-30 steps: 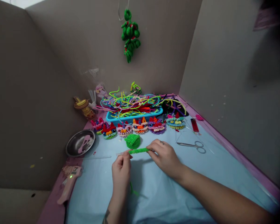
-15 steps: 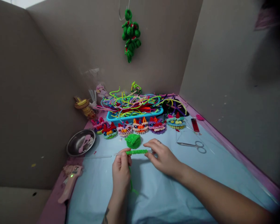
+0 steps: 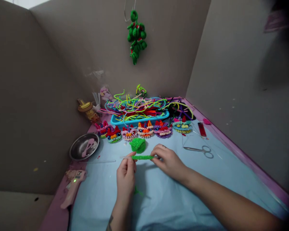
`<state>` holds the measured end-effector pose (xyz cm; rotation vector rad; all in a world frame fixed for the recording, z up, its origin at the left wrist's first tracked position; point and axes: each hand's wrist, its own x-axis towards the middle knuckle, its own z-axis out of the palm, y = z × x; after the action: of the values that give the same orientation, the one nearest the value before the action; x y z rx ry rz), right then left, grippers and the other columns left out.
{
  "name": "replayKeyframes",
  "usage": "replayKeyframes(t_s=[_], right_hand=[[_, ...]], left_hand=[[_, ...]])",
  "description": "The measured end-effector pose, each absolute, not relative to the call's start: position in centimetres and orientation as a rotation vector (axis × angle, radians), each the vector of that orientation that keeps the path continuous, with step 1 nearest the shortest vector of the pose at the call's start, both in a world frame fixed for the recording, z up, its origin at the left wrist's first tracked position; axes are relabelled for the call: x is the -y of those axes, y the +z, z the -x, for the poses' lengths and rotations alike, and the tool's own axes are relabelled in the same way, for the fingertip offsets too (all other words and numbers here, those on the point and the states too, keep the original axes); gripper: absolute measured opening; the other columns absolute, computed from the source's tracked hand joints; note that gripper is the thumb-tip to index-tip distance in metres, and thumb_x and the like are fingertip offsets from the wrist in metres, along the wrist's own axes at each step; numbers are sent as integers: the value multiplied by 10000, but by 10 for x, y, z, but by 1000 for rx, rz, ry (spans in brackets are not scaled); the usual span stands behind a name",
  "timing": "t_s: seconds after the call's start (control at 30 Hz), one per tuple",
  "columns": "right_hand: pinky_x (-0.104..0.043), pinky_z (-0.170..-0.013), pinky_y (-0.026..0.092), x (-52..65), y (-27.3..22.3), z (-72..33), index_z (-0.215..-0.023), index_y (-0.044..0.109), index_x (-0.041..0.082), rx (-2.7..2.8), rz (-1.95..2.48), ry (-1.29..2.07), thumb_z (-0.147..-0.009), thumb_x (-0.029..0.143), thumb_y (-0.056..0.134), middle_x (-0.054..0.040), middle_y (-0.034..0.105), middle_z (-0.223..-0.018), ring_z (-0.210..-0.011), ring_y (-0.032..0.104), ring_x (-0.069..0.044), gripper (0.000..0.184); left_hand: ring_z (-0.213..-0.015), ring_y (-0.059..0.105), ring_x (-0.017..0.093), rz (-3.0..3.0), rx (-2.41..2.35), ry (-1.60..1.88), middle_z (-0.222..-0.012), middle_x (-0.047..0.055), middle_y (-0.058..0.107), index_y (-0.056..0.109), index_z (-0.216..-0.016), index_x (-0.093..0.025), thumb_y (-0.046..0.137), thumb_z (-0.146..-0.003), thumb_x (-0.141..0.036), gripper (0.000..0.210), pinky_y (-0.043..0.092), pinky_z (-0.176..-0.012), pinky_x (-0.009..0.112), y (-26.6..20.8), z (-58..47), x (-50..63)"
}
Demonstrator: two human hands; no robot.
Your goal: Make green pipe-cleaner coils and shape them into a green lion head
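A bright green fuzzy pipe cleaner [image 3: 142,157] is wound in a tight coil around a thin clear stick, held level above the table. My left hand [image 3: 126,175] pinches the coil's left end, and the stick's tip [image 3: 122,157] pokes out past the fingers. A loose green tail [image 3: 137,192] hangs below that hand. At the right end my right hand [image 3: 170,161] closes thumb and fingers on the stick and the edge of the coil. Just behind the coil sits a green fuzzy cap-like piece [image 3: 138,145].
Several colourful fuzzy animal heads [image 3: 145,129] line up before a blue tray [image 3: 115,120] heaped with pipe cleaners. Scissors [image 3: 203,150] lie at right. A metal bowl [image 3: 73,148], a clear stick [image 3: 102,161] and a pink glue gun [image 3: 73,189] with a lit green light are at left.
My right thumb and fingers have come together at the coil's right end. The pipe cleaner's tail shows less beside my left hand. The view has shifted slightly.
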<state>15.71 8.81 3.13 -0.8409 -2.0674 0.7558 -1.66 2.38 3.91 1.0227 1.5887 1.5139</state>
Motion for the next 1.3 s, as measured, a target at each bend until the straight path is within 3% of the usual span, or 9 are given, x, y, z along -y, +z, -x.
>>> replayKeyframes(t_s=[0.23,0.47,0.67,0.77,0.9,1.17,1.3], right_hand=[[-257,-666,439,-88,32,-157,-801,576,206,2031,864,656,-791,65,560,-14,571,-815,-724,556,-144,142],[-276,-681,437,-85,33,-156,-796,558,196,2050,891,415,-802,66,529,-32,578,-789,-742,567,-173,133],[-291,-662,426,-84,31,-155,-762,515,200,2059,968,360,-777,56,526,-29,549,-782,-713,547,-178,145],[-287,-677,446,-83,32,-155,-870,525,197,2078,958,515,-772,68,556,-40,562,-864,-767,555,-180,165],[-290,-769,466,-84,34,-154,-1020,552,196,2091,819,715,-833,124,552,-64,581,-972,-904,562,-186,200],[-279,-698,450,-86,35,-154,-815,602,184,2085,808,757,-884,114,473,-35,578,-793,-781,563,-164,162],[-259,-650,437,-87,37,-152,-728,589,183,2055,830,830,-879,121,473,-19,575,-728,-718,565,-150,200]], left_hand=[[-614,562,169,-1096,-1787,1540,-648,48,639,697,-729,-149,602,-775,-480,348,408,-552,247,40,19,-21],[-709,611,192,-1120,-1852,1503,-922,91,716,661,-659,-165,567,-800,-416,303,430,-602,268,42,16,-17],[-566,524,125,-989,-1784,1514,-689,31,636,661,-745,-148,600,-785,-474,334,362,-499,219,39,16,-19],[-479,417,75,-896,-1606,1551,-638,-19,563,649,-898,-150,601,-788,-494,365,302,-443,192,34,16,-21],[-464,371,52,-772,-1435,1591,-594,-52,500,617,-941,-145,642,-761,-498,397,282,-433,168,33,17,-24],[-517,489,72,-787,-1425,1718,-527,-66,525,598,-990,-163,709,-729,-385,359,377,-511,164,38,18,-26],[-436,427,52,-817,-1448,1722,-540,-50,556,615,-795,-160,720,-704,-386,265,315,-418,160,36,18,-25]])
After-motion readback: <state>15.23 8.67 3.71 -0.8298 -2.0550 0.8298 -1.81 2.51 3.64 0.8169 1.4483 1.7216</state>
